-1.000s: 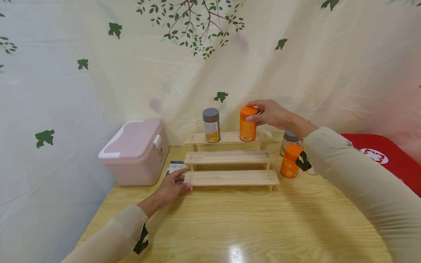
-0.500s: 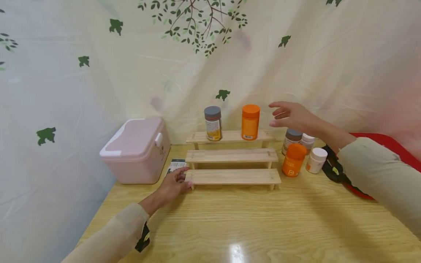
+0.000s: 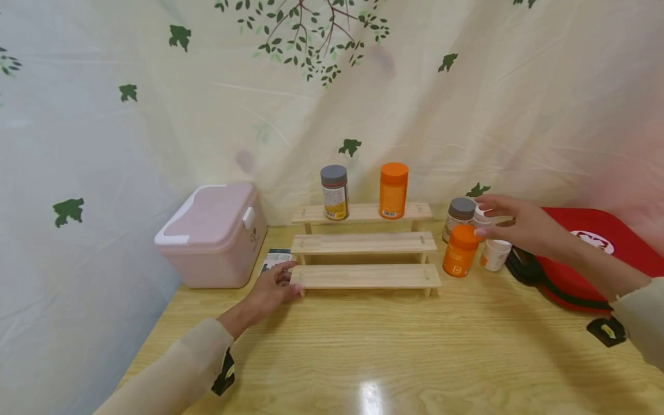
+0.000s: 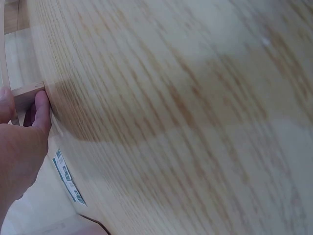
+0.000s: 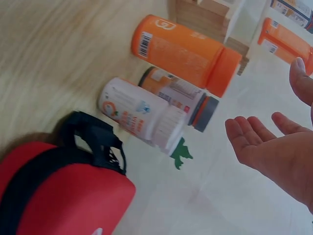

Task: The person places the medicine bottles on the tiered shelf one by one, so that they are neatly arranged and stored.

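Note:
At the left end of the three-tier wooden shelf [image 3: 363, 278], my left hand [image 3: 267, 294] grips the lowest step; the left wrist view shows its thumb and fingers [image 4: 43, 110] about the leg. My right hand [image 3: 526, 227] is over the bottles right of the shelf, fingers apart and holding nothing. Below it stand an orange bottle [image 3: 460, 253], a grey-capped bottle [image 3: 459, 214] and a white bottle [image 3: 495, 256]; another white one is partly hidden behind the fingers. On the top step stand a grey-capped bottle [image 3: 334, 196] and an orange bottle [image 3: 393, 193].
A pink lidded box [image 3: 212, 236] sits left of the shelf, with a printed packet [image 3: 277, 258] between them. To the right lies a red bag [image 3: 576, 276] with a black strap. A patterned curtain [image 3: 290, 115] hangs behind the table [image 3: 332, 346].
My right hand has let go of the orange bottle on the top step and moved right and down to the bottles on the table. My left hand stays at the shelf.

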Tool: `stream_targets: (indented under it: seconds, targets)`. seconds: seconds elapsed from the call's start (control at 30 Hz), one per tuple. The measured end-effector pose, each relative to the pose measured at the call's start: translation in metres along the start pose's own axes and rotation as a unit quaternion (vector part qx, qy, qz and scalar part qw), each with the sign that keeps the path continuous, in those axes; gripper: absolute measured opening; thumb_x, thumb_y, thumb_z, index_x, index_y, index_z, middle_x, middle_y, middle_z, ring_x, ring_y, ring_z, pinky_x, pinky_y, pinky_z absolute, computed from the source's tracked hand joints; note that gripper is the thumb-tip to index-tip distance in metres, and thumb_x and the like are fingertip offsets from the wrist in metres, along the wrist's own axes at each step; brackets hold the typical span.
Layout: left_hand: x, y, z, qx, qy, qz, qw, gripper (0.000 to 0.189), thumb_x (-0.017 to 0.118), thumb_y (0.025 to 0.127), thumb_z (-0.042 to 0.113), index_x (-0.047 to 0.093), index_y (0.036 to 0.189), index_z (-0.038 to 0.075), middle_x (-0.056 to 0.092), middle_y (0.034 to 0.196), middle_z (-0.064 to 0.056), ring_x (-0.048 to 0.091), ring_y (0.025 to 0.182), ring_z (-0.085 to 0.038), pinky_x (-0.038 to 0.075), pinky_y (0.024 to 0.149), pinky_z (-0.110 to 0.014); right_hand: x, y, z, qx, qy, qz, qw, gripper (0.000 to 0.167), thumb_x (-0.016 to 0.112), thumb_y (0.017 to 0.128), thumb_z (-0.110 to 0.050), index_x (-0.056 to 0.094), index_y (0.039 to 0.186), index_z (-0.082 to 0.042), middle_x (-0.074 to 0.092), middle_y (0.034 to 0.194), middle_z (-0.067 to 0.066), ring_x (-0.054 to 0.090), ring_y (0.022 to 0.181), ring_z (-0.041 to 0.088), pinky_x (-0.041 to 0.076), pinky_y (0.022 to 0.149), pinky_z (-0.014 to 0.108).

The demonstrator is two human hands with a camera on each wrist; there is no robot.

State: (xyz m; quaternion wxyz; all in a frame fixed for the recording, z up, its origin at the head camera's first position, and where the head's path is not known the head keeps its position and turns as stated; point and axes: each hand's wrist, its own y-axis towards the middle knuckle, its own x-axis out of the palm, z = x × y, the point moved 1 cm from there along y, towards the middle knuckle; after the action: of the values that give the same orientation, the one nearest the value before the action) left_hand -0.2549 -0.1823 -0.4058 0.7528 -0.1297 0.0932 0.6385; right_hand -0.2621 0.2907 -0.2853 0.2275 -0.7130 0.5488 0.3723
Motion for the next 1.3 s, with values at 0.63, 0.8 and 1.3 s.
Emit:
stream_targets:
  seconds: [0.63,0.8,1.3]
  targets:
    - [0.000,-0.002,0.004,-0.003,-0.022,-0.014,0.9997,0.058,0.062,0.090,-0.005,0.038,0.143,-0.004,0.056,0.115,-0.023,0.059,0.092,-0.017,0.057,0.081,-0.034,0.043,0.008,0.032,-0.005,0.029,0.011,0.9995,0.078,0.067,0.091,-0.032,0.028,0.148,0.004,0.040,0.139,0.032,0.043,0.121,0.052,0.046,0.093,0.058]
    - [0.000,-0.002,0.004,-0.003,-0.014,-0.012,0.9998,0.058,0.062,0.090,-0.004,0.039,0.143,-0.003,0.056,0.115,-0.023,0.059,0.092,-0.018,0.057,0.081,-0.033,0.050,0.013,0.032,0.000,0.036,-0.012,0.9993,0.078,0.063,0.094,-0.035,0.023,0.150,0.002,0.037,0.141,0.031,0.044,0.120,0.050,0.044,0.095,0.061]
    - [0.000,-0.002,0.004,-0.002,-0.014,-0.007,0.9999,0.058,0.063,0.089,-0.005,0.040,0.142,-0.003,0.056,0.114,-0.021,0.058,0.092,-0.017,0.057,0.078,-0.029,0.053,0.015,0.038,-0.001,0.064,-0.028,0.9976,0.066,0.060,0.096,-0.031,0.031,0.148,-0.002,0.043,0.136,0.024,0.049,0.112,0.038,0.045,0.094,0.051]
